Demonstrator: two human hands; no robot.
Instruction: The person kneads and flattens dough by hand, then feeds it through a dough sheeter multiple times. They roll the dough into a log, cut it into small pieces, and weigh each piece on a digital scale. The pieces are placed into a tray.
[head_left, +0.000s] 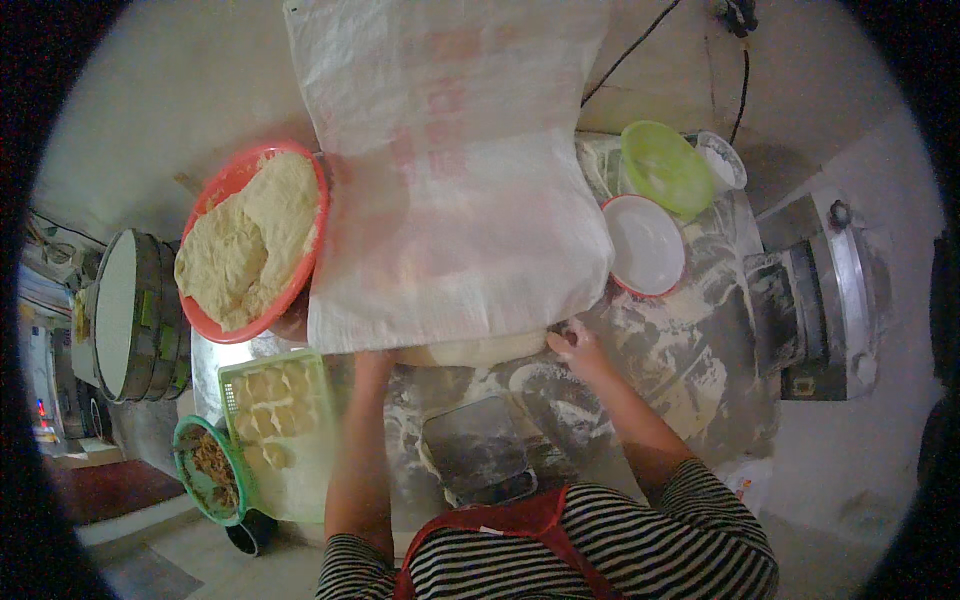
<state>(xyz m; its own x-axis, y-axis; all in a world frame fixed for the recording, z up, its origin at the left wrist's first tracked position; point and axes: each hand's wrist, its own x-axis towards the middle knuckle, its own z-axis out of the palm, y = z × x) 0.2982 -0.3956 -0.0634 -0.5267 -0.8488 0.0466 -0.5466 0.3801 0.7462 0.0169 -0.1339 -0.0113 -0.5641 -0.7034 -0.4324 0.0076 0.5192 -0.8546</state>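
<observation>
A white woven plastic sack (465, 225) with faded red print hangs over the middle of the table. Its lower edge partly covers a long pale piece of dough (487, 351). My left hand (375, 360) reaches under the left part of that edge, its fingers hidden. My right hand (581, 345) is at the sack's lower right corner by the dough's right end, fingers curled; whether it grips the sack's edge is unclear. Left of the sack, a red plastic basin (324, 217) holds a large mass of dough (247, 240).
A green plastic tray (292, 480) with shaped dough pieces and a green bowl of brown filling (214, 472) stand left. A metal scraper-like plate (476, 442) lies near me. A white red-rimmed bowl (646, 246), a green basin (664, 169) and a metal machine (817, 300) stand right.
</observation>
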